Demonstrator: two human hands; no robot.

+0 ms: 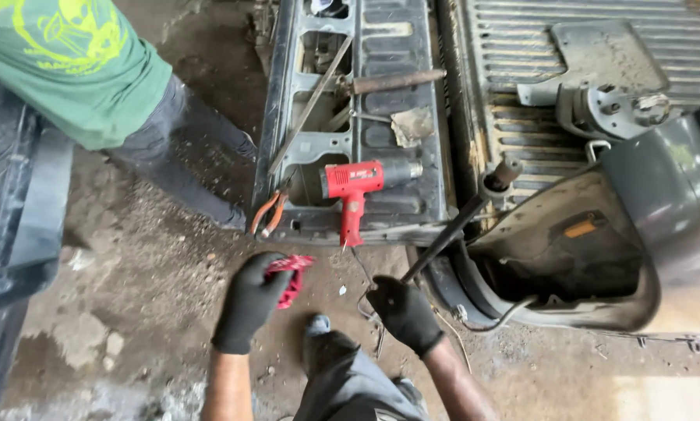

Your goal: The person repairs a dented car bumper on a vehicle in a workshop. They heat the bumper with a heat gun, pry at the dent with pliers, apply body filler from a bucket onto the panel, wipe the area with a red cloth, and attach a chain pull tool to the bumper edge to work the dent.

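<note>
My left hand (250,300), in a black glove, is closed around a red rag (291,275). My right hand (403,312), gloved too, grips the near end of a long dark bar (453,228) that slants up to the right, its far tip resting on the ribbed truck bed (521,93). Just beyond my hands a red heat gun (355,187) lies on the dropped tailgate (389,101), with orange-handled pliers (267,212) at its left edge. A person in a green shirt (77,62) stands far left.

Left hand (249,300) grips red rag (291,274) — right hand (404,312) (gloved) holds bar (451,230).
</note>
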